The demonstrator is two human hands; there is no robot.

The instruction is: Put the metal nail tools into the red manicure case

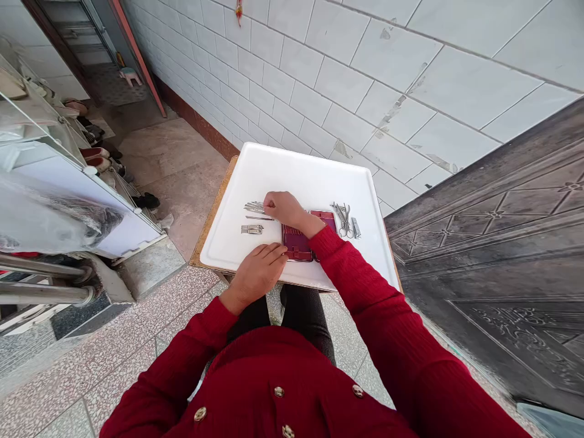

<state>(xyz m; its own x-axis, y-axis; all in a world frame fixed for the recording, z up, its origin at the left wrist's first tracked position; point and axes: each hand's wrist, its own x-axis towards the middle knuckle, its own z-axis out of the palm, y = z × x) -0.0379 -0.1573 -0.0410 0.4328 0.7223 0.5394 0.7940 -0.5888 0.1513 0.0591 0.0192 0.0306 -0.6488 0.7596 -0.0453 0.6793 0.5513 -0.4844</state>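
A dark red manicure case (298, 250) lies unfolded on the white tabletop, with rows of slots inside. My right hand (285, 208) reaches across it to several slim metal manicure tools (253, 207); its fingers are pinched together by their right ends, and what they hold is hidden. My left hand (260, 267) lies with fingers stretched out, fingertips touching the case's lower left edge. Below the slim tools lies a silver nail clipper (252, 229). Right of the case are small scissors and nippers (343, 219), with another nail clipper (356, 227) beside them.
The white tabletop (301, 173) has a raised rim and sits on a wooden base. Behind it rises a tiled wall (292, 91). A dark carved panel (493, 225) stands close on the right. At left are a rack with shoes (95, 159) and metal pipes (45, 295).
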